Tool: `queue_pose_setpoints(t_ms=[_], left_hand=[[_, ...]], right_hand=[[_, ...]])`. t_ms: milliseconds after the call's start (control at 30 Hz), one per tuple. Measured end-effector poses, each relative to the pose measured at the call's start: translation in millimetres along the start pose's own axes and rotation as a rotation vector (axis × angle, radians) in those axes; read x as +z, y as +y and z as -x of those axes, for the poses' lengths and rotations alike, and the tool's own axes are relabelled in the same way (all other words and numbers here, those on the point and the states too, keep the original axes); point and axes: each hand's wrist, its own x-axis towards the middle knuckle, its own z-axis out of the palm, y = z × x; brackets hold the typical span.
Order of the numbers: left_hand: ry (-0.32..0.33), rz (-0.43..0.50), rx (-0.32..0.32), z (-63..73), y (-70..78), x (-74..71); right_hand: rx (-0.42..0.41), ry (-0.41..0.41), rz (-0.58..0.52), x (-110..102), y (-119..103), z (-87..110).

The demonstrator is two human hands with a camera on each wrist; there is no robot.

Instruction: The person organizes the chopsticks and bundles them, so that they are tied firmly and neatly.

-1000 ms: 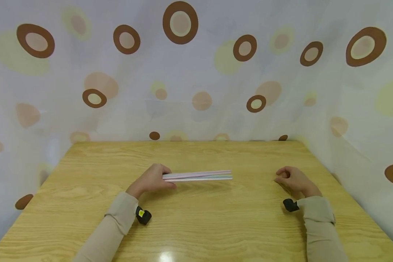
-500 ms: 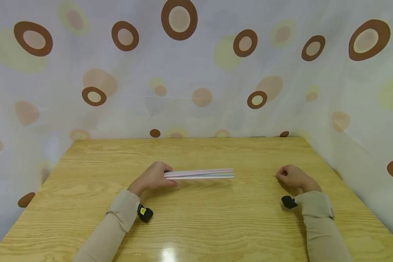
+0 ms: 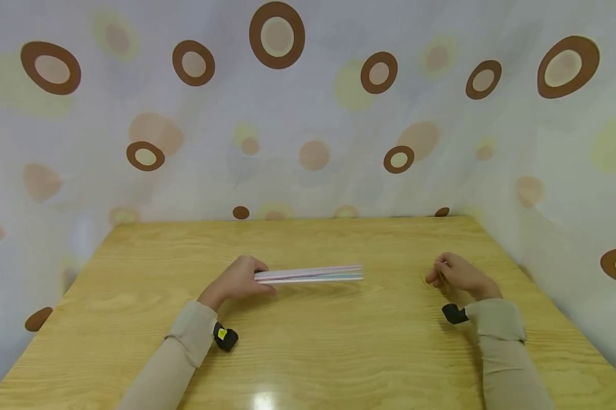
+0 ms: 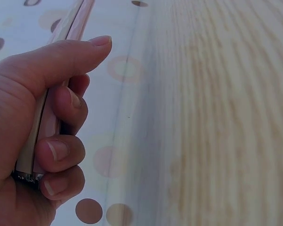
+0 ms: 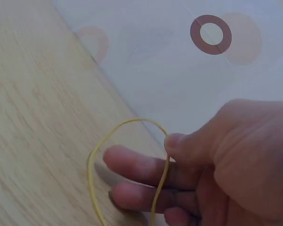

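Note:
My left hand (image 3: 238, 278) grips one end of a bundle of long, thin pastel sticks (image 3: 313, 274), held above the table with the free ends pointing right. The left wrist view shows fingers curled round the white and pink sticks (image 4: 77, 21), with the thumb lying along them; shiny butt ends show near the palm. On the right, my right hand (image 3: 464, 274) pinches a thin yellow rubber band (image 5: 91, 172) between thumb and forefinger. The band hangs as a loose loop, its lower part cut off by the right wrist view's edge. Bundle and band are well apart.
Both hands are over a light wood-grain table (image 3: 308, 341). A white curtain (image 3: 313, 102) with brown and beige dots rises behind it and along both sides. Each wrist carries a small black camera, such as the left camera (image 3: 227, 337).
The left hand and sticks hold nearly the same place. The right hand's fingers have shifted on the rubber band, and its loop now hangs differently. The head view has tilted slightly.

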Motion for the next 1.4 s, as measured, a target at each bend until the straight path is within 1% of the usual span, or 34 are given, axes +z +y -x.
queue_pose_setpoints(t_ms=[100,233,333,500,600,700,800,900,1000,1133,1233,1400], left_hand=[[-0.011,0.013,-0.008,1.4,-1.3,1.6],[-0.006,0.028,-0.026,2.7,-0.7,2.0],[0.004,0.021,-0.03,3.6,-0.4,1.2],[-0.009,0.026,-0.014,3.5,-0.5,1.2],[-0.01,0.034,-0.015,3.7,0.3,0.0],[-0.005,0.056,-0.014,4.0,1.2,-1.4],[-0.011,0.074,-0.009,4.9,2.3,-1.2],[-0.021,0.073,0.001,2.2,3.5,-3.6],[-0.021,0.072,0.003,2.8,3.9,-1.5],[-0.013,0.071,0.02,2.1,3.7,-0.1],[-0.016,0.074,0.024,2.3,3.0,0.3],[-0.021,0.066,0.022,3.5,1.7,0.0]], right_hand=[[0.011,0.009,-0.079,2,1,-2.5],[-0.006,0.011,-0.191,4,2,-3.8],[-0.05,-0.026,-0.28,4,-1,-5.0],[-0.106,-0.078,-0.439,7,-5,-6.8],[-0.181,-0.12,-0.511,9,-7,-10.2],[-0.255,-0.145,-0.547,11,-10,-14.5],[-0.291,-0.159,-0.551,13,-12,-17.3],[-0.327,-0.164,-0.533,13,-17,-21.7],[-0.359,-0.16,-0.51,16,-22,-22.5],[-0.42,-0.125,-0.491,21,-29,-24.4],[-0.437,-0.076,-0.469,27,-35,-26.0],[-0.413,0.02,-0.435,35,-47,-27.8]])
